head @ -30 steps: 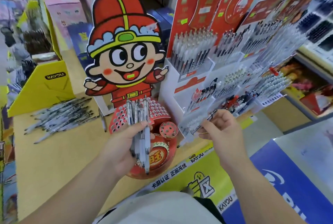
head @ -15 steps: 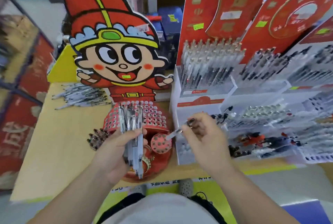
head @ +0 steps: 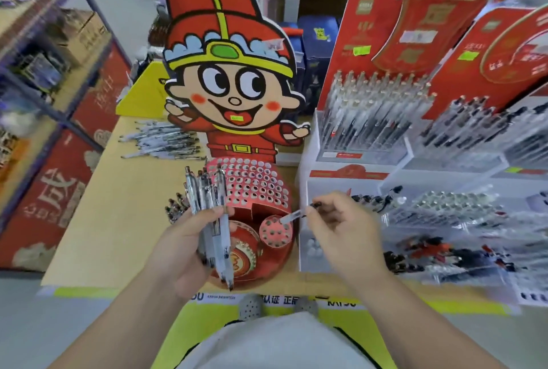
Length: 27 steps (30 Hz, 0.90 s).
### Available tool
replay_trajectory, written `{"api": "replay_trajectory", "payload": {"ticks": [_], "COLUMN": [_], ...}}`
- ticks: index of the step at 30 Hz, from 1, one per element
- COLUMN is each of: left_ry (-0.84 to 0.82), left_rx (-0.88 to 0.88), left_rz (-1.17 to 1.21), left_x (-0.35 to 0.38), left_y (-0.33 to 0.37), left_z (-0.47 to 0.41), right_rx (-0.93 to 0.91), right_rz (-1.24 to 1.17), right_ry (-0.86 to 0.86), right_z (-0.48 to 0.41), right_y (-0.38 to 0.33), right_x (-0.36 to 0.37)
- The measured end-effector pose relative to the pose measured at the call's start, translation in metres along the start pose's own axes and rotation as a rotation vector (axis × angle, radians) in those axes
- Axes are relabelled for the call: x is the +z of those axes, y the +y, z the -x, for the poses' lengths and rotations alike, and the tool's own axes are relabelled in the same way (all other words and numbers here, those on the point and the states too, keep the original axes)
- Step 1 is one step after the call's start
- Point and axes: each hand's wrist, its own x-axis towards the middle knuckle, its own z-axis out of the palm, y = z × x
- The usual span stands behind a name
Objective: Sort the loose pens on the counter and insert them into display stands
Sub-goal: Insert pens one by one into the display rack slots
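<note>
Pens (head: 211,220) stood bunched in the left hand (head: 181,245), which was clamped around their middles above the near edge of the worktop (head: 124,220); their clicker ends pointed up and away and their tips hung down toward the person. A single pen (head: 292,216) was pinched between the thumb and fingers of the right hand (head: 345,233), just to the right of the bunch. It lay tilted, its lower end touching or nearly touching the small round perforated disc (head: 275,231) at the front of the red cartoon display stand (head: 249,190); whether the end sat inside a hole could not be told. That stand sat near the middle of the worktop's near edge, between the two hands, with a curved red panel of empty holes rising behind the disc and a big cardboard cartoon figure (head: 229,72) above it. A few dark pen ends (head: 175,207) stuck out at the stand's left side, partly hidden by the left hand. More loose pens (head: 161,141) lay in a heap toward the far left of the worktop, well apart from both hands. White tiered racks (head: 385,143) filled with pens occupied the worktop's right side, just beside the right hand.
</note>
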Motion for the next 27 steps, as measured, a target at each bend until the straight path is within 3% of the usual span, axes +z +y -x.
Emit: {"api": "replay_trajectory", "payload": {"ticks": [12,27], "left_ry": [-0.11,-0.164], "left_rx": [-0.061,-0.082], "left_rz": [0.048,0.018], "left_x": [-0.017,-0.028], "left_y": [0.01,0.019], "left_z": [-0.018,-0.024], "right_rx": [-0.066,0.086], "right_rz": [0.38,0.455], "right_ry": [0.067,0.035], "right_z": [-0.008,-0.014], "right_y": [-0.017,-0.006], "right_x": [0.044,0.07]}}
